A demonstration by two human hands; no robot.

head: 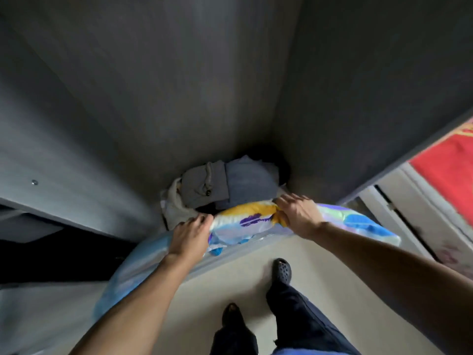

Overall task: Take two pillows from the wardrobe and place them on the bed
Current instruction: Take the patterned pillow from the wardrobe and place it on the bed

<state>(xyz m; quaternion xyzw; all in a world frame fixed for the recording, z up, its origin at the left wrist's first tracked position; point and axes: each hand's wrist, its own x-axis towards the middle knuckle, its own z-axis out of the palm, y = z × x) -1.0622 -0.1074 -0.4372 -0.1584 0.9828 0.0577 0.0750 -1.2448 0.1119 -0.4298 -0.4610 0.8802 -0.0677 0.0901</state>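
Note:
A pillow (pixel 245 221) with a blue, yellow and purple flower print lies across the front edge of the dark grey wardrobe (pixel 153 98), at its floor level. My left hand (pixel 190 237) grips the pillow's left part, fingers curled into the fabric. My right hand (pixel 297 213) grips its bunched middle, and the pillow's right end (pixel 358 221) sticks out past the wardrobe side. A pale blue pillow or cover (pixel 133 267) shows under my left forearm; I cannot tell whether it is a second pillow.
Folded grey clothes (pixel 225 183) and a whitish garment (pixel 174 203) are stacked in the wardrobe corner behind the pillow. A red cloth (pixel 445 170) lies on a white piece of furniture at the right. My feet in dark clogs (pixel 281 270) stand on the beige floor.

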